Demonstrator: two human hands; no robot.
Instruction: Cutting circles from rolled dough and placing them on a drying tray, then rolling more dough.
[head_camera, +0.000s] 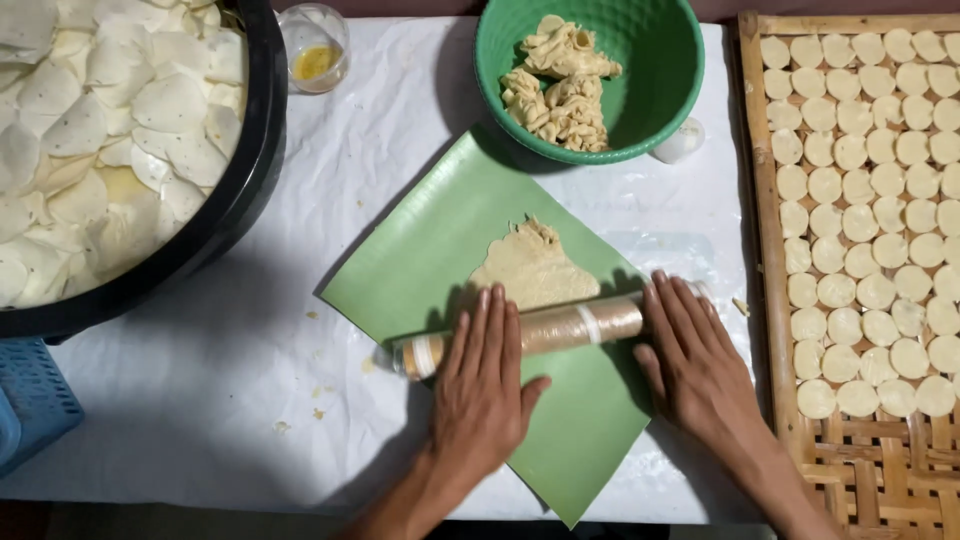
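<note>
A plastic-wrapped rolling pin (570, 327) lies across a green sheet (430, 250) on the white-covered table. My left hand (483, 385) rests flat on the pin's left part, fingers straight and together. My right hand (690, 355) presses flat on the pin's right end. Just beyond the pin, a flattened piece of pale dough (533, 268) spreads over the green sheet, its far edge ragged.
A green bowl (655, 80) with scraps of dough (560, 85) stands at the back. A woven bamboo tray (775, 250) on the right carries several round dough discs. A big black basin (240, 190) of thin white rounds fills the left. A small glass cup (314, 48) holds yellow liquid. A blue crate (30, 400) sits at the lower left.
</note>
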